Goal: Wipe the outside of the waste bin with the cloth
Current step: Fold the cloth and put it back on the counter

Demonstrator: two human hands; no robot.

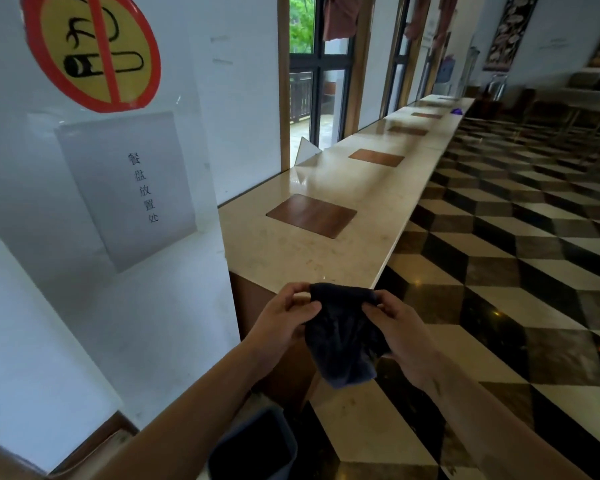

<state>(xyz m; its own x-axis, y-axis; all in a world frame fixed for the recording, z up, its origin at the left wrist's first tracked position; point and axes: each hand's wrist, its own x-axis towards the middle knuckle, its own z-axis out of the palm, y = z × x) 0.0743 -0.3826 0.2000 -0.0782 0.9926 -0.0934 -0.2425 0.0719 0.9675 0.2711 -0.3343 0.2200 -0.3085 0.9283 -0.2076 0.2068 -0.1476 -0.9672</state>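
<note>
Waste bin point(257, 445), grey with dark interior, is seen at bottom centre-left, partly hidden under the left forearm. Dark cloth point(340, 334) is held at lower centre, pinched by left hand point(284, 320) and right hand point(402, 334).

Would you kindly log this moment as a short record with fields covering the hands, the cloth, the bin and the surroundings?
left hand: left hand pinches the cloth's upper left edge
right hand: right hand grips the cloth's right side
cloth: dark cloth, held up between both hands, hanging down, not touching the bin
waste bin: grey waste bin on the floor below the left forearm, partly hidden
wiping: not yet begun
surroundings: marble counter ahead, no-smoking sign on the wall, checkered floor to the right
</note>
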